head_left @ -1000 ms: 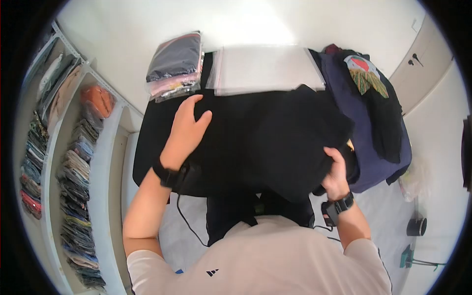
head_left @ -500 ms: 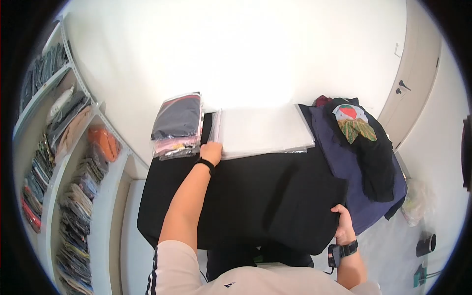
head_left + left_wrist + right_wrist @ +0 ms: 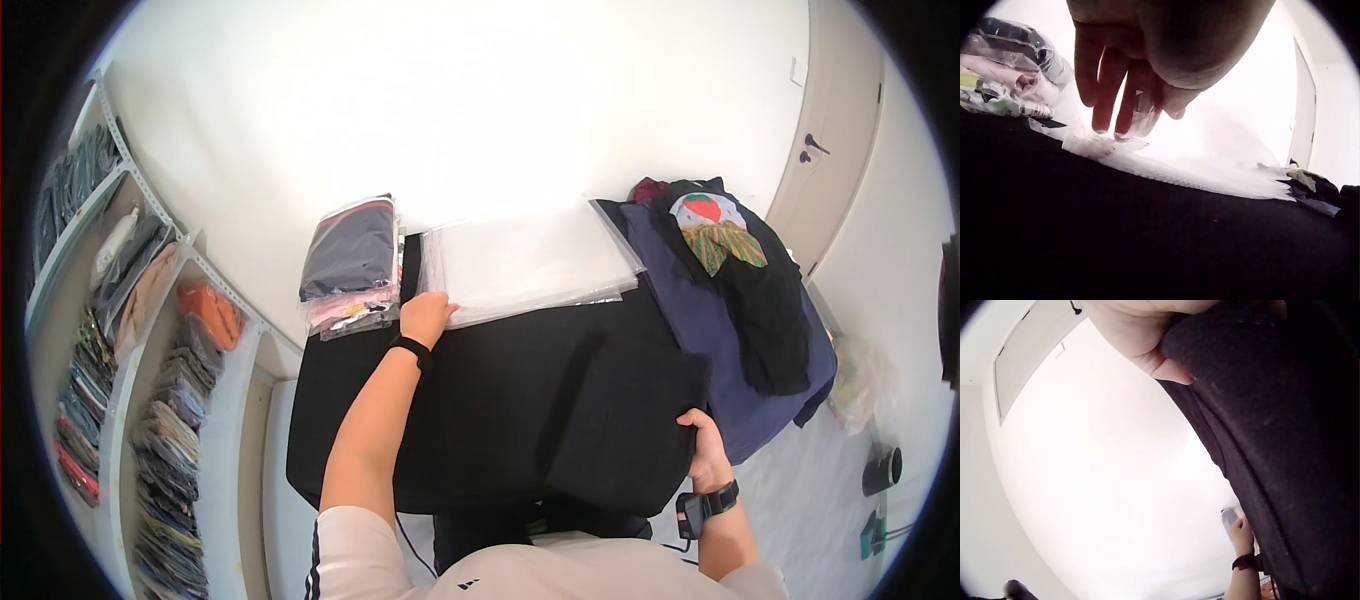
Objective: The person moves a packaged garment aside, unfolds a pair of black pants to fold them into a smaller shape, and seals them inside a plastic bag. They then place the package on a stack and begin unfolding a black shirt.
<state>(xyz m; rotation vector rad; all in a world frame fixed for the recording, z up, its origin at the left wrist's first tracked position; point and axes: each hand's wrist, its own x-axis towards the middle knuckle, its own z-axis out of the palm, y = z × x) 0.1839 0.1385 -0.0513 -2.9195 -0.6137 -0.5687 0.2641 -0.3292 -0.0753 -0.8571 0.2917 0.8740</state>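
The right hand [image 3: 708, 454] grips the edge of 1 folded black garment [image 3: 635, 420], which lies to the near right of the clear plastic bags [image 3: 530, 262]. At the bags' near left corner, the left hand [image 3: 425, 318] pinches plastic; left of the bags sits 1 stack of bagged clothes [image 3: 350, 262], and right of them 1 pile of loose garments [image 3: 735, 290].

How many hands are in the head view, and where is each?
2. The left hand pinches the near-left corner of the clear plastic bags; the right hand grips the right edge of the black cloth. No other hand shows.
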